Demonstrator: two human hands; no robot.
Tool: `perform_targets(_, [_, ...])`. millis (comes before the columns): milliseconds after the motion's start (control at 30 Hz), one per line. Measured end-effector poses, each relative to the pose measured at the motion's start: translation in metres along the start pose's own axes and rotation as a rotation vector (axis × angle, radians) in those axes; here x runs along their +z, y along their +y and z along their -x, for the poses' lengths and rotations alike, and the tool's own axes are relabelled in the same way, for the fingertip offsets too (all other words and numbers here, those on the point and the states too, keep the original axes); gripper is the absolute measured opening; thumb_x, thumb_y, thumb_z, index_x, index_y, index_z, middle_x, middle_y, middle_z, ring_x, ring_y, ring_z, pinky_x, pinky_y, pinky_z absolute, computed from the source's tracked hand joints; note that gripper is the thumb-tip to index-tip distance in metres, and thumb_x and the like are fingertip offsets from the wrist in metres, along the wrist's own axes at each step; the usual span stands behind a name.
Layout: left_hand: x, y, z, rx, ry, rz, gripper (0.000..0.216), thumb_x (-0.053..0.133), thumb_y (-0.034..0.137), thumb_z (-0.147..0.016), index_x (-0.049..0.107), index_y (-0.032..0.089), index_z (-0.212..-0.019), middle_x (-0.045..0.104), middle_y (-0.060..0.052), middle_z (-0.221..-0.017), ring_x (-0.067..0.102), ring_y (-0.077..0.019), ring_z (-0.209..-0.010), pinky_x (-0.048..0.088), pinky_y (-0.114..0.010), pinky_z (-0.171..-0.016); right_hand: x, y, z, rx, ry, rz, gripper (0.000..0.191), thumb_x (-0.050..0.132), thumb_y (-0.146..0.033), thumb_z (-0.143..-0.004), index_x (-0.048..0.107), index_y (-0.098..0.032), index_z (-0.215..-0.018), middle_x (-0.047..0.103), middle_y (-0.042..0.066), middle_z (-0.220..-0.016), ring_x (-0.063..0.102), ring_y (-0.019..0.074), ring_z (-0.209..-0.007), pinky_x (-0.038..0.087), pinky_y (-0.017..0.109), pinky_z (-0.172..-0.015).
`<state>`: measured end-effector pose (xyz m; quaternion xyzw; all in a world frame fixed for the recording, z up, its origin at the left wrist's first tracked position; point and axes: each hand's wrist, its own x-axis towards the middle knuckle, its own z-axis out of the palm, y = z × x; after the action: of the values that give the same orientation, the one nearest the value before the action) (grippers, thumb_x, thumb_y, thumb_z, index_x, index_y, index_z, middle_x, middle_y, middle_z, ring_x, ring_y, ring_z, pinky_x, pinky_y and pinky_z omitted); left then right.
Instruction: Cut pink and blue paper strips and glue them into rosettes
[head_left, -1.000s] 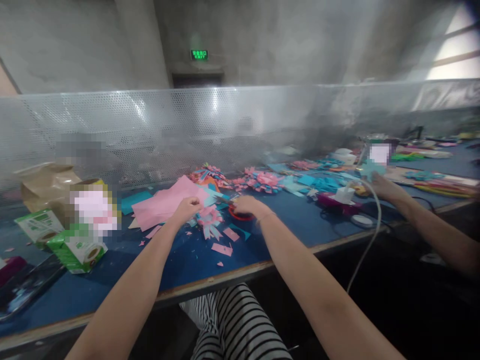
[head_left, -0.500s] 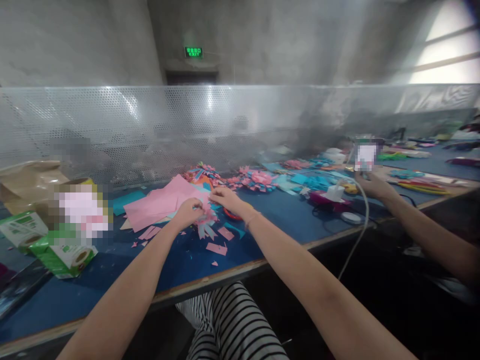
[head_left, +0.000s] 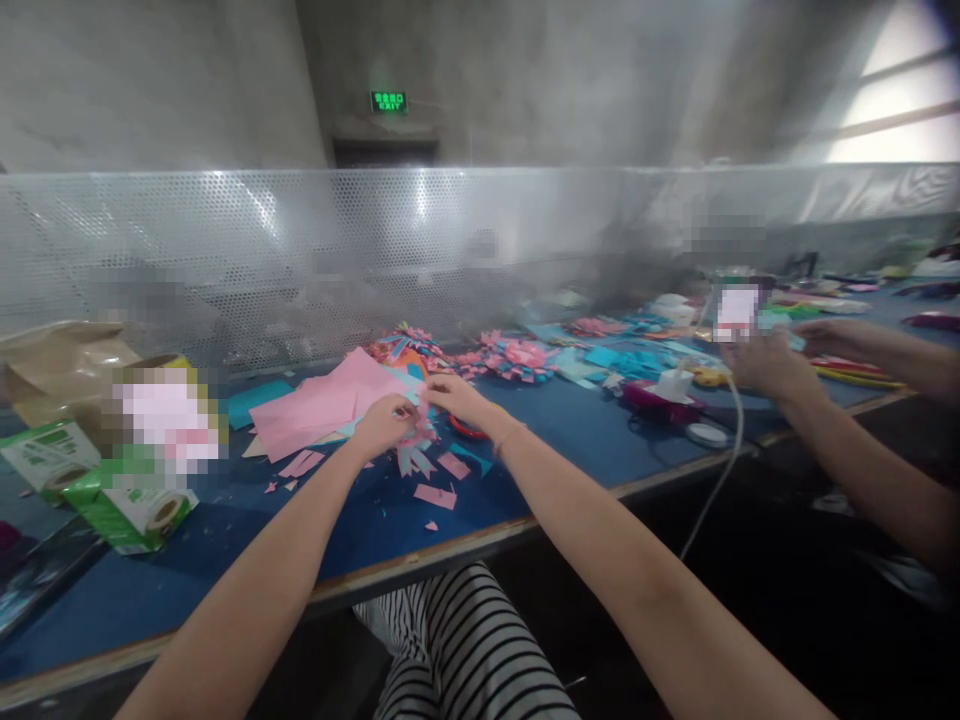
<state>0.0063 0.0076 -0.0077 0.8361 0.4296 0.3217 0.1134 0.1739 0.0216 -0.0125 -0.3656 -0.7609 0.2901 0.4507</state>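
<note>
A pink and light-blue paper flower (head_left: 418, 440), with cut ribbon-like tails, is between my two hands above the blue table. My left hand (head_left: 386, 422) pinches it from the left, fingers curled together. From the right, my right hand (head_left: 455, 397) has its fingertips closed on its upper edge. The fingers partly hide the flower. Left of it lie large pink paper sheets (head_left: 315, 405). Small pink paper scraps (head_left: 436, 496) are scattered in front of my hands. A red-orange ring-shaped thing (head_left: 466, 430) lies partly behind my right wrist.
Finished paper flowers (head_left: 517, 357) sit behind my hands. Green-white boxes (head_left: 142, 510) stand at the left. A purple tissue box (head_left: 660, 400) and a white cable (head_left: 739, 430) lie rightward, near a co-worker's hands (head_left: 780, 365). A perforated metal screen (head_left: 420, 250) runs along the back.
My hands stay at the flower, with only slight finger shifts. At the right, the co-worker's second hand has come into view, and a light-blue piece now shows between their hands.
</note>
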Motion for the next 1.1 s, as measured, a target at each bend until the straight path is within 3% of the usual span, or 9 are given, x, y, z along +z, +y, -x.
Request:
perform_targets(133, [-0.006,0.001,0.002,0.183,0.093,-0.087,0.023,0.045,0.032,-0.077,0.056,0.018,-0.063,0.059,-0.004,-0.071,0.052,-0.0147,-0.070,0.039,-0.028,-0.067,-0.010,0.003,-0.002,0.123,0.137,0.295,0.023,0.039,-0.029,-0.074,0.043,-0.016,-0.055,0.044,-0.002,-0.054,0.042,0.0083,-0.054,0.032,0.020,-0.053])
perform_targets(300, [-0.019,0.010,0.010,0.390,0.274,-0.341,0.035,0.038,0.037,-0.082,0.053,0.019,-0.057,0.055,-0.005,-0.062,0.048,-0.0153,-0.066,0.035,-0.030,-0.067,-0.010,0.008,0.008,0.240,-0.212,0.678,0.021,0.044,-0.027,-0.069,0.054,-0.014,-0.056,0.053,0.001,-0.055,0.048,0.0114,-0.057,0.032,0.021,-0.054])
perform_targets(400, [-0.023,0.015,0.015,0.498,0.365,-0.434,0.035,0.038,0.037,-0.083,0.054,0.019,-0.057,0.054,-0.005,-0.059,0.046,-0.0151,-0.063,0.033,-0.030,-0.064,-0.009,0.008,0.010,0.183,-0.185,0.717,0.016,0.051,-0.027,-0.067,0.057,-0.013,-0.061,0.057,0.003,-0.062,0.049,0.0124,-0.060,0.034,0.023,-0.057])
perform_targets(467, [-0.023,0.017,0.017,0.603,0.438,-0.464,0.033,0.040,0.036,-0.083,0.053,0.019,-0.058,0.053,-0.004,-0.057,0.045,-0.0144,-0.061,0.032,-0.029,-0.062,-0.009,0.005,0.008,0.070,-0.044,0.628,0.014,0.056,-0.026,-0.065,0.057,-0.013,-0.066,0.058,0.004,-0.069,0.049,0.0123,-0.065,0.036,0.023,-0.062])
perform_targets(533, [-0.023,0.018,0.017,0.715,0.519,-0.475,0.030,0.043,0.034,-0.082,0.052,0.019,-0.058,0.053,-0.002,-0.055,0.044,-0.0134,-0.059,0.032,-0.028,-0.059,-0.010,-0.001,0.006,-0.049,0.041,0.384,0.014,0.057,-0.026,-0.066,0.056,-0.013,-0.069,0.056,0.003,-0.071,0.048,0.0108,-0.067,0.038,0.023,-0.064])
perform_targets(667, [-0.022,0.020,0.014,0.854,0.630,-0.480,0.026,0.048,0.032,-0.080,0.049,0.018,-0.058,0.050,0.000,-0.053,0.042,-0.0118,-0.056,0.031,-0.026,-0.057,-0.010,-0.022,0.011,-0.165,-0.102,-0.294,0.018,0.058,-0.031,-0.068,0.052,-0.015,-0.068,0.050,-0.002,-0.063,0.045,0.0070,-0.057,0.038,0.021,-0.056])
perform_targets(733, [-0.022,0.021,0.013,0.870,0.638,-0.495,0.025,0.049,0.029,-0.080,0.048,0.017,-0.058,0.049,0.000,-0.052,0.040,-0.0115,-0.055,0.030,-0.026,-0.056,-0.010,-0.032,0.016,-0.188,-0.209,-0.464,0.018,0.062,-0.030,-0.066,0.052,-0.015,-0.067,0.050,-0.002,-0.062,0.046,0.0065,-0.056,0.038,0.021,-0.054])
perform_targets(833, [-0.022,0.021,0.013,0.863,0.626,-0.519,0.025,0.049,0.026,-0.080,0.047,0.017,-0.057,0.047,0.000,-0.051,0.039,-0.0114,-0.054,0.030,-0.026,-0.055,-0.010,-0.041,0.022,-0.196,-0.311,-0.491,0.013,0.064,-0.024,-0.066,0.055,-0.014,-0.067,0.053,-0.001,-0.062,0.049,0.0065,-0.057,0.040,0.020,-0.057])
perform_targets(1100, [-0.023,0.019,0.013,0.839,0.609,-0.499,0.026,0.046,0.029,-0.082,0.047,0.017,-0.058,0.047,0.000,-0.051,0.040,-0.0114,-0.054,0.030,-0.026,-0.055,-0.009,-0.043,0.024,-0.151,-0.297,-0.446,0.012,0.060,-0.025,-0.071,0.055,-0.014,-0.072,0.058,0.000,-0.064,0.055,0.0076,-0.061,0.043,0.021,-0.059])
